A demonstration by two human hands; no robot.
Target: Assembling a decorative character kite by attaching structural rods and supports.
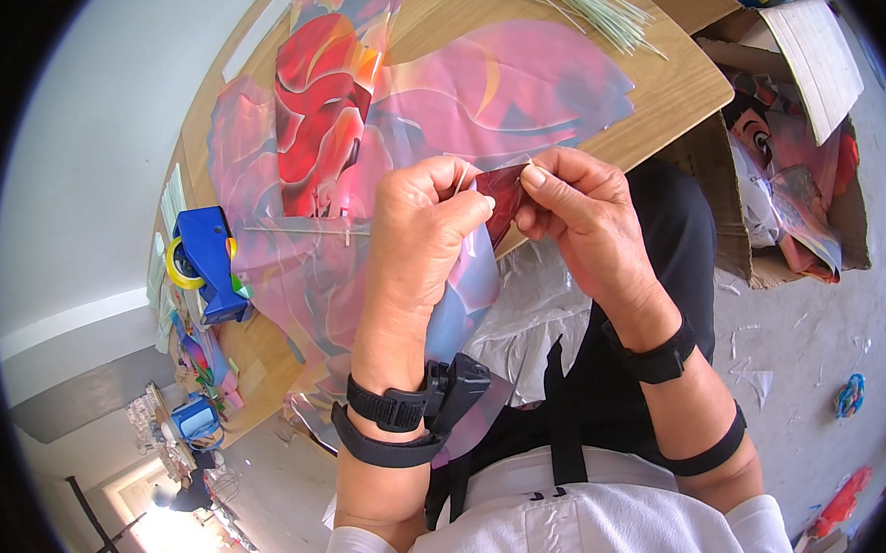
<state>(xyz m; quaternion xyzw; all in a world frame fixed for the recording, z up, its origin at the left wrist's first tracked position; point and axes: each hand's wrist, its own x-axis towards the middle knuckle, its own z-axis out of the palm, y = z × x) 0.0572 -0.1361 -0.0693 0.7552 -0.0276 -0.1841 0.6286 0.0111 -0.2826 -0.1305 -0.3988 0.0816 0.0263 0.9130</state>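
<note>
A thin, see-through printed sheet [519,75] in pink, blue and red spreads over the table, one part hanging over the near edge. Between my hands a dark red corner [500,201] of the sheet is stretched. My left hand [410,230] pinches its left side with thumb and fingers, a slim whitish strip [462,179] showing beside them. My right hand [592,214] pinches the opposite side, thumb on top. A brighter red folded section [316,120] of printed sheet lies farther left. Thin pale rods [305,231] cross the sheet below it.
At the table's left edge stands a blue tape dispenser [208,264] with yellow tape. A bundle of pale green rods [602,14] lies on the far side of the wooden table [673,88]. Right of it, an open cardboard box [856,228] holds printed sheets. Scraps [753,383] litter the floor.
</note>
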